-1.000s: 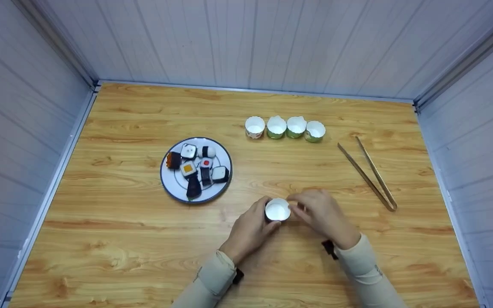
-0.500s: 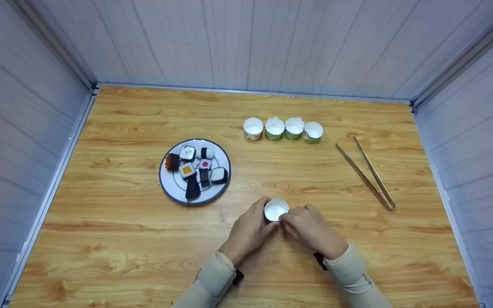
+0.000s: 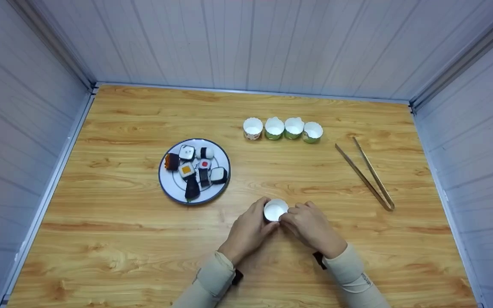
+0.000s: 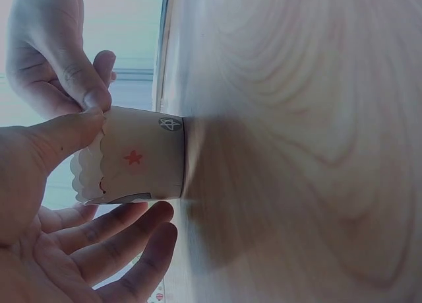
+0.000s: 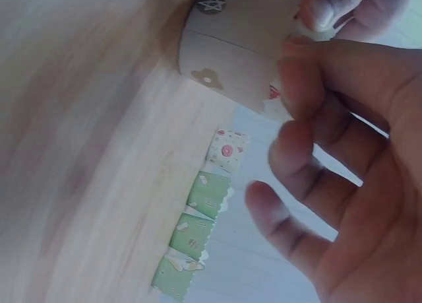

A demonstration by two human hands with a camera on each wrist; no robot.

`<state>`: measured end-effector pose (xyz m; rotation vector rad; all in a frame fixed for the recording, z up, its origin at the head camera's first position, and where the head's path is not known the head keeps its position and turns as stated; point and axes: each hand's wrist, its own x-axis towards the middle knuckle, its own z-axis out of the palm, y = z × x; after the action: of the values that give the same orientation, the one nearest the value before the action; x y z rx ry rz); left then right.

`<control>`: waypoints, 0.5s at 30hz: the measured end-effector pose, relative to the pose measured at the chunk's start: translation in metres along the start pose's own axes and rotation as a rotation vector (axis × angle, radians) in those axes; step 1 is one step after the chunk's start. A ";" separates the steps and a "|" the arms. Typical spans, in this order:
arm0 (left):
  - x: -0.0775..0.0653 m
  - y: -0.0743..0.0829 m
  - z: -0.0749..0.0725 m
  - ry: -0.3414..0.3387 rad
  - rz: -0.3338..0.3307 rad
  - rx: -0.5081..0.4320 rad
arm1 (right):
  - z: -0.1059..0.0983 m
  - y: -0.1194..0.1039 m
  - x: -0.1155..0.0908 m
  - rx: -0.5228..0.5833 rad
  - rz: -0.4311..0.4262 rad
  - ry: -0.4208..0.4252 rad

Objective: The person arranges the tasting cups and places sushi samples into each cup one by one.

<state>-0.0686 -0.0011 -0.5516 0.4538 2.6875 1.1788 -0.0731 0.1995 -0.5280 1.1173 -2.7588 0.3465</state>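
A paper baking cup (image 3: 275, 208) stands upright on the table, its white inside facing up in the head view. My left hand (image 3: 247, 233) grips it from the left, thumb near the scalloped rim and fingers on the far side. With thumb and forefinger my right hand (image 3: 313, 227) pinches the rim on the near right. In the left wrist view the cup (image 4: 142, 156) shows a red star and a dark round star mark on its wall. The right wrist view shows the cup's wall (image 5: 231, 42) with a vertical seam; the right hand's other fingers curve loosely beside it.
Beyond the hands stand several paper baking cups (image 3: 274, 129) in a row, most of them green. Metal tongs (image 3: 367, 175) lie spread at the right. On the left, a blue-rimmed plate (image 3: 168, 188) bears several sushi pieces (image 3: 192, 188). Pale panels wall the table (image 3: 114, 239).
My right hand has come from the cup's right side to its near right rim and now pinches it there. The left hand keeps its grip. Little differs over the last half second.
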 end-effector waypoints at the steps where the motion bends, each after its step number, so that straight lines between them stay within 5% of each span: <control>1: 0.000 0.000 0.000 -0.001 0.004 0.004 | 0.001 0.000 0.000 0.003 -0.005 0.018; 7: 0.001 -0.001 0.001 -0.006 0.001 0.016 | 0.002 0.002 -0.001 0.007 -0.019 0.076; 15: 0.001 0.001 0.000 -0.004 -0.017 0.013 | -0.004 0.001 -0.001 0.047 0.003 0.018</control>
<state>-0.0699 -0.0002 -0.5507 0.4343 2.6918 1.1550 -0.0729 0.2022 -0.5248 1.1146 -2.7506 0.4227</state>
